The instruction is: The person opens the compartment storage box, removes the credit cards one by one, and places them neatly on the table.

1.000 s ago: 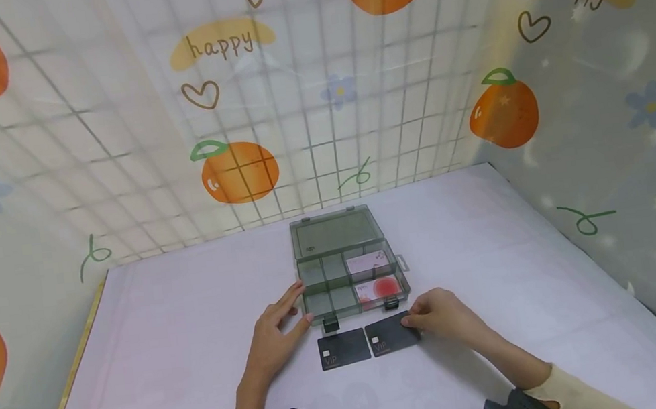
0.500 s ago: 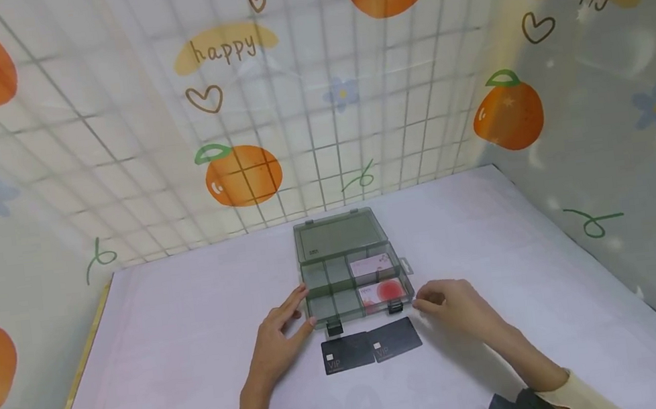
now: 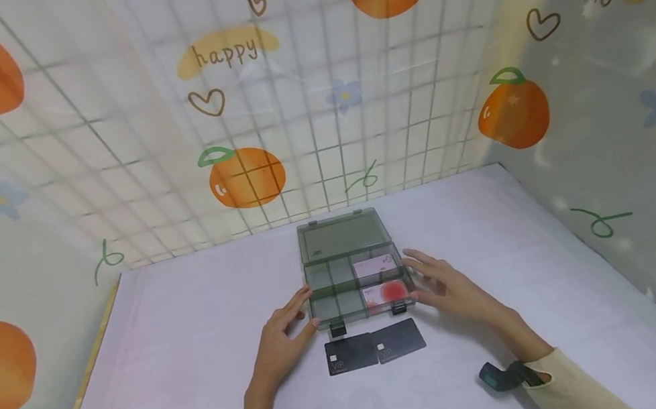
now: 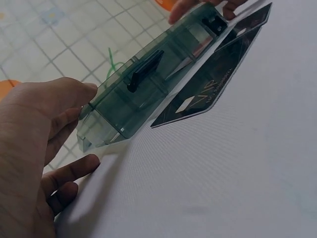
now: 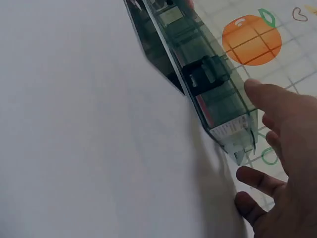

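A translucent green divided plastic box [image 3: 325, 308] lies with its lid [image 3: 344, 236] swung back. My left hand [image 3: 279, 338] rests at its left side, thumb near the front corner, fingers extended. Along the right side is my right hand [image 3: 459, 291], fingers spread and thumb close to the front right corner. Inside the box, a card with a red circle [image 3: 382, 294] sits in the front right compartment and a pale pink card [image 3: 374, 266] behind it. Two black VIP cards lie in front: the left black card [image 3: 351, 354] and the right black card [image 3: 403, 340], their edges meeting.
Two black latches, a left latch [image 3: 338, 329] and a right latch [image 3: 398, 307], stick out from the box front. The white tabletop [image 3: 207, 313] meets a printed curtain [image 3: 287, 114] at the back and sides.
My right hand has let go of the right black card and moved up to the box's right side, its fingers opening. That card now sits against the left one. My left hand has stayed.
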{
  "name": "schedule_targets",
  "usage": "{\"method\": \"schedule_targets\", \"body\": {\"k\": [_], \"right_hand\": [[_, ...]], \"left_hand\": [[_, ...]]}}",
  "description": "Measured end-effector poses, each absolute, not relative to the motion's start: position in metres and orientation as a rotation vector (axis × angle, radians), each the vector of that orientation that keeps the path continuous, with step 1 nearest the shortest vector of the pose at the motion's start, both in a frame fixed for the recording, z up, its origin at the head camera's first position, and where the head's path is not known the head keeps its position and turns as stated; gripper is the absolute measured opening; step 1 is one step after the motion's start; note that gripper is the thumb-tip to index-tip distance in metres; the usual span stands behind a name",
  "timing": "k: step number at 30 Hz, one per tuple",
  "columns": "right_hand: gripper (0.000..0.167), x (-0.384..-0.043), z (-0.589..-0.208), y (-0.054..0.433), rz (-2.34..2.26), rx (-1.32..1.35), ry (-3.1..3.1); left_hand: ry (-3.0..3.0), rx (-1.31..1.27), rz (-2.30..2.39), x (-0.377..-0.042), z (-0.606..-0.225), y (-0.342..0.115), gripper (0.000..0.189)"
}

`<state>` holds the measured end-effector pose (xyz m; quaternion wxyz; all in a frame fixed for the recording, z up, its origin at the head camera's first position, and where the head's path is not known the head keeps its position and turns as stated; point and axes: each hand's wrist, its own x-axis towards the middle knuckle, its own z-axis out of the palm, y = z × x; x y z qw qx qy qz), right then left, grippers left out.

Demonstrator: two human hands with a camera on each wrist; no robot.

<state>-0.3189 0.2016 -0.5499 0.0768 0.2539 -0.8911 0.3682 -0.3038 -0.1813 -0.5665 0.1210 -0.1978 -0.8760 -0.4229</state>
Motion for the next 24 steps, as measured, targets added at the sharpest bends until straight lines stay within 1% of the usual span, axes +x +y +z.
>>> {"method": "schedule_targets", "body": {"k": [2, 5, 8, 12, 18, 21, 24], "right_hand": [[0.066, -0.324, -0.553, 0.202, 1.106, 0.809, -2.678], [0.064, -0.326, -0.554, 0.201, 1.106, 0.835, -2.684], [0.063, -0.325, -0.555, 0.199, 1.104, 0.818, -2.689], [0.063, -0.321, -0.557, 0.200, 1.126, 0.753, -2.695], [0.064, -0.319, -0.560, 0.197, 1.173, 0.712, -2.715], [0.063, -0.319, -0.560, 0.195, 1.183, 0.697, -2.725], [0.063, -0.318, -0.559, 0.196, 1.191, 0.660, -2.742]], "left_hand": [[-2.528, -0.572, -1.237, -0.304, -0.567, -0.181, 0.053], [-2.443, -0.544, -1.255, -0.304, -0.564, -0.180, 0.043], [-2.356, -0.488, -1.318, -0.303, -0.556, -0.177, 0.032], [-2.327, -0.425, -1.432, -0.305, -0.540, -0.162, 0.026], [-2.532, -0.376, -1.473, -0.319, -0.502, -0.134, 0.028], [-2.682, -0.327, -1.591, -0.332, -0.481, -0.121, 0.034], [-2.802, -0.250, -1.718, -0.348, -0.471, -0.111, 0.038]]}}
